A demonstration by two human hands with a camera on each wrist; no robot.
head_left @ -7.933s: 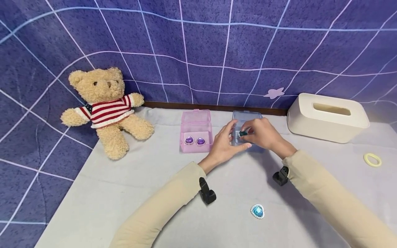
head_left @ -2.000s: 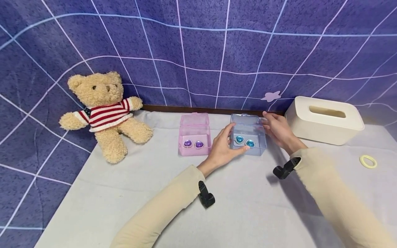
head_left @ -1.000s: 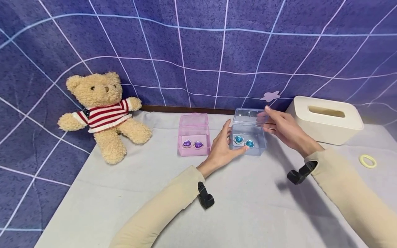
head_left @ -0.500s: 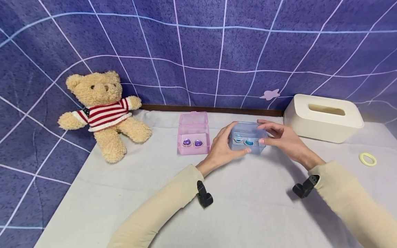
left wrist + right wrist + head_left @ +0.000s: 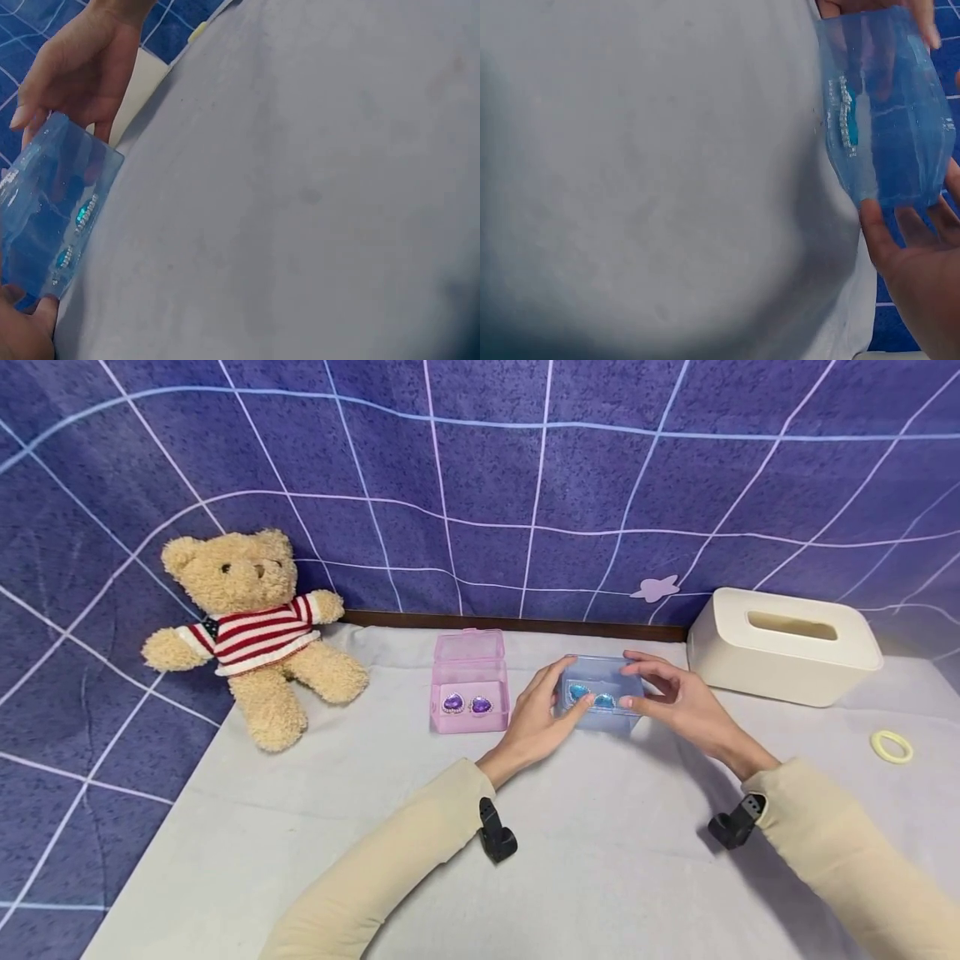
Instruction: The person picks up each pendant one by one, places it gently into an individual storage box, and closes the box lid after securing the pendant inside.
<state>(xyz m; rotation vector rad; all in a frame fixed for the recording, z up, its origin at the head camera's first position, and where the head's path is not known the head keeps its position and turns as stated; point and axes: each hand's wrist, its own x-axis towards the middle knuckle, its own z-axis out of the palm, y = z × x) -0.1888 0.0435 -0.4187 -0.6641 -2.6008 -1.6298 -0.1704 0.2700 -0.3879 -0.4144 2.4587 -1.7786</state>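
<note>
A see-through blue plastic box [image 5: 596, 670] stands on the cloth-covered table with its lid down; whether it is latched I cannot tell. Two light-blue heart gems [image 5: 578, 692] with pearly rims lie inside, also visible through the wall in the left wrist view. My left hand [image 5: 534, 720] holds the box's left side, thumb at the front. On the right end, my right hand [image 5: 693, 712] grips it between thumb and fingers. To the left, a pink box [image 5: 470, 645] with its lid raised contains two purple heart gems [image 5: 481, 704].
A teddy bear [image 5: 255, 639] in a striped sweater sits at the back left. The cream tissue box [image 5: 787, 652] stands behind and right of my right hand, with a pale yellow ring [image 5: 891, 747] farther right. A purple curtain [image 5: 480, 485] hangs behind the table.
The second blue gem went from the table into the blue box. My right hand then swung the box's lid forward and down and now grips the right end; the left thumb shifted slightly.
</note>
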